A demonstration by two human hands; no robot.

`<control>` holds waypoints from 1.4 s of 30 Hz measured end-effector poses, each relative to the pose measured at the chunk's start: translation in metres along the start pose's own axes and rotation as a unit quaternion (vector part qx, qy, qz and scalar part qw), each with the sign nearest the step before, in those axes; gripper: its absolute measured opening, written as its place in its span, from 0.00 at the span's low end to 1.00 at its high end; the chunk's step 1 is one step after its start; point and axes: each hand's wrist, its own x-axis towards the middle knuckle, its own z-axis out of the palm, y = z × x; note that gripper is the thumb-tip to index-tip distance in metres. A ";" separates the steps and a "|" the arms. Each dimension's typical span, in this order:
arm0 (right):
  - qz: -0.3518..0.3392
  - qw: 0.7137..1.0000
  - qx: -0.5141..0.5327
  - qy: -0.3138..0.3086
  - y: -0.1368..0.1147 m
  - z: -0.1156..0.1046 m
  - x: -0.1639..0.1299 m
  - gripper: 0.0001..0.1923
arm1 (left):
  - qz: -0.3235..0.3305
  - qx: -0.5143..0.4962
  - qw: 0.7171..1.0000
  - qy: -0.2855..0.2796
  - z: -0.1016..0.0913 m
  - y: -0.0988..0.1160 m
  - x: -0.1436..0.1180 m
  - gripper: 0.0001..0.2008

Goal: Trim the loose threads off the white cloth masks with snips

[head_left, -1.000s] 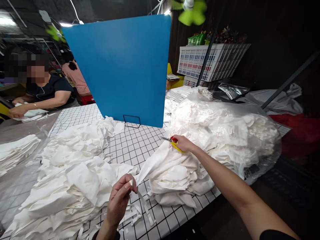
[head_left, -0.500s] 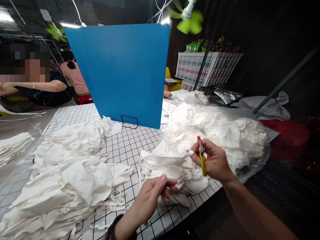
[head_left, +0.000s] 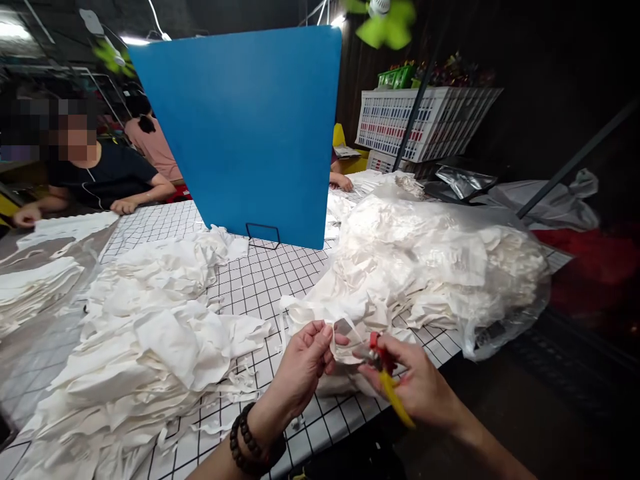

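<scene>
My left hand (head_left: 303, 365), with a dark beaded bracelet at the wrist, pinches a thin white piece of cloth (head_left: 345, 353) between thumb and fingers. Thread snips (head_left: 395, 399) with red and yellow handles are gripped in my right hand (head_left: 423, 383). Their blades point left toward the cloth, close to my left fingertips; blur hides whether they touch it. Beneath and behind both hands lies a loose heap of white cloth pieces (head_left: 370, 307). Another, larger white cloth pile (head_left: 170, 347) spreads to the left of my left hand.
A blue board (head_left: 240, 133) stands on the grid-patterned tabletop (head_left: 260, 280). Clear plastic bagging full of white cloth (head_left: 500, 267) bulges at the right. Behind it are white crates (head_left: 390, 127). A co-worker's arm (head_left: 145, 190) rests at far left; another person's hand (head_left: 343, 181) shows beyond the board.
My right hand has come down and nearer to my left with the snips. My left hand has risen slightly and closed on the cloth. The co-worker's arms at left have lowered.
</scene>
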 end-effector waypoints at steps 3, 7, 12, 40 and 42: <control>0.065 0.991 0.088 0.078 0.009 0.005 0.016 0.13 | -0.003 0.045 0.999 -0.016 -0.004 0.002 -0.003 0.16; 0.044 0.988 0.145 0.044 0.013 0.019 0.037 0.18 | -0.015 0.099 0.994 -0.044 -0.009 0.002 -0.006 0.17; 0.063 0.973 0.212 0.071 0.017 0.035 0.047 0.11 | 0.067 0.185 0.980 -0.023 -0.019 -0.002 -0.007 0.15; 0.079 0.981 -0.162 -0.069 -0.012 0.002 0.023 0.13 | 0.234 0.314 0.919 -0.044 -0.034 -0.017 0.008 0.08; 0.078 0.981 -0.165 -0.069 -0.012 0.002 0.023 0.12 | 0.234 0.323 0.916 -0.048 -0.034 -0.016 0.007 0.09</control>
